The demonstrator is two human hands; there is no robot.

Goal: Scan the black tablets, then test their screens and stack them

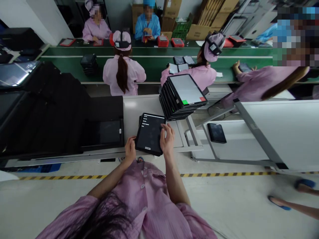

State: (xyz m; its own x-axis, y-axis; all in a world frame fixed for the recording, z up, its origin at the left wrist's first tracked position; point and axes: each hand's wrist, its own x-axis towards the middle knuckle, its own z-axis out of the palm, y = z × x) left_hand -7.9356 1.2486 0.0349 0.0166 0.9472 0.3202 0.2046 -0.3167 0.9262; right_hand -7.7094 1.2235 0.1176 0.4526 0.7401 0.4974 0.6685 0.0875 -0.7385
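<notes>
A black tablet [150, 134] with lines of white menu text on its dark screen lies slightly turned at the front of the white table before me. My left hand [130, 149] grips its lower left edge, the fingertips partly hidden behind it. At the right edge is my right hand [167, 137], closed around the side, its bent fingers and thumb over the screen. Another dark edge shows beneath the tablet; I cannot tell what it belongs to. Just beyond my right hand rises a leaning stack of black tablets [171, 103], the top one lit pale with green and red corner patches.
Left of me are black foam trays [104, 106] holding a dark tablet [106, 131]. To the right, a tablet [216, 132] lies on a lower cart shelf [231, 151]. Across the table, several co-workers sit along a green conveyor [149, 74] with tablets and red-cased devices.
</notes>
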